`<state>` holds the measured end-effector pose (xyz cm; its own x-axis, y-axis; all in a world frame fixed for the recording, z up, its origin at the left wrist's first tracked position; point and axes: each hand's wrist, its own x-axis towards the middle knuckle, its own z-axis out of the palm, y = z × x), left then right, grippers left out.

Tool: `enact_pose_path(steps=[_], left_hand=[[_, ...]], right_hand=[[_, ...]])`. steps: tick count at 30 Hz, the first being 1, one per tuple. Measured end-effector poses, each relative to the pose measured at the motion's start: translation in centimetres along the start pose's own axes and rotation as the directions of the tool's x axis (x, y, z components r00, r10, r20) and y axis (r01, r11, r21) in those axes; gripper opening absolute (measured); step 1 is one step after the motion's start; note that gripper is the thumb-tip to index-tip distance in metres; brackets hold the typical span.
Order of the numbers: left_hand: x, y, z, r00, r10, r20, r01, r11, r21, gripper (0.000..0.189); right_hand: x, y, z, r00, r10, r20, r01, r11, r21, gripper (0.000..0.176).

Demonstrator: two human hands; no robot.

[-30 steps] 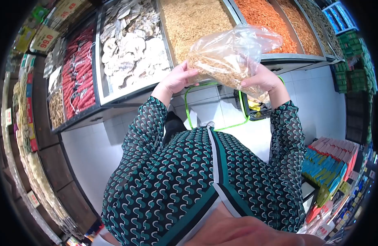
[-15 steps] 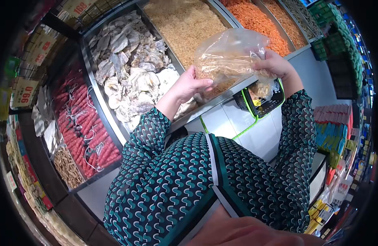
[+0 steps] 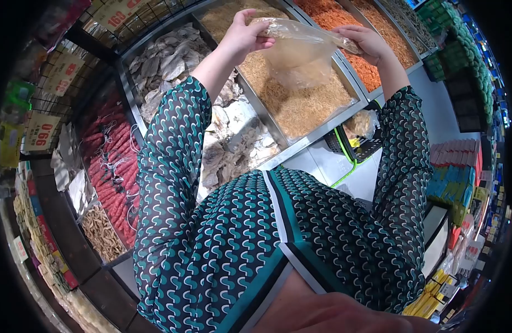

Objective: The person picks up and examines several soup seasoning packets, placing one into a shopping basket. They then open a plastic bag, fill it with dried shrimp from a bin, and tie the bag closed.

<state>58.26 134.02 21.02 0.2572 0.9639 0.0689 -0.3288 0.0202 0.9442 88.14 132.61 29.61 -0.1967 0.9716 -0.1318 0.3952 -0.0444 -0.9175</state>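
A clear plastic bag [image 3: 303, 61] is stretched between my two hands and hangs down over a bin of small tan dried shrimp [image 3: 300, 108]. My left hand [image 3: 246, 36] pinches its left end between thumb and fingers. At the bag's right end, my right hand [image 3: 368, 44] has its fingers wrapped around the bunched plastic. Some tan bits show through the plastic near both hands. How much lies inside the bag is hard to tell against the shrimp behind it.
Left of the shrimp lie flat dried fish or squid [image 3: 233, 133], then red sausages [image 3: 111, 172] tied with string. Orange dried shrimp [image 3: 364, 69] fills the bin on the right. Below the counter's metal edge, a black basket with green trim [image 3: 344, 144] holds a bagged item [image 3: 362, 123].
Both hands have moved forward and up, away from my body, with the plastic bag. The bag now hangs farther over the shrimp bin, and more of that bin shows.
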Motion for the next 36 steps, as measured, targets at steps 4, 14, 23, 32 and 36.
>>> enact_pose_path(steps=[4, 14, 23, 32, 36], left_hand=[[2.9, 1.5, -1.4, 0.994, 0.066, 0.083, -0.067, 0.998, 0.011, 0.041], [8.7, 7.3, -2.7, 0.942, 0.321, 0.093, -0.334, 0.910, 0.246, 0.041], [11.9, 10.7, -4.0, 0.950, 0.311, -0.010, -0.297, 0.917, 0.267, 0.049], [14.6, 11.3, -6.0, 0.978, 0.208, -0.025, -0.202, 0.967, 0.158, 0.052], [16.9, 10.1, -8.0, 0.960, 0.279, 0.024, -0.280, 0.955, 0.097, 0.041]], right_hand=[[2.1, -0.5, -0.3, 0.997, -0.071, 0.024, 0.072, 0.996, -0.053, 0.054], [7.2, -4.5, -0.2, 0.908, -0.418, -0.036, 0.390, 0.872, -0.297, 0.040], [11.2, -6.5, 0.7, 0.890, -0.328, -0.315, 0.327, 0.943, -0.058, 0.031], [15.0, -4.0, -0.6, 0.833, -0.514, -0.205, 0.498, 0.858, -0.126, 0.028], [15.2, -4.3, -0.3, 0.796, -0.503, -0.335, 0.465, 0.864, -0.193, 0.017]])
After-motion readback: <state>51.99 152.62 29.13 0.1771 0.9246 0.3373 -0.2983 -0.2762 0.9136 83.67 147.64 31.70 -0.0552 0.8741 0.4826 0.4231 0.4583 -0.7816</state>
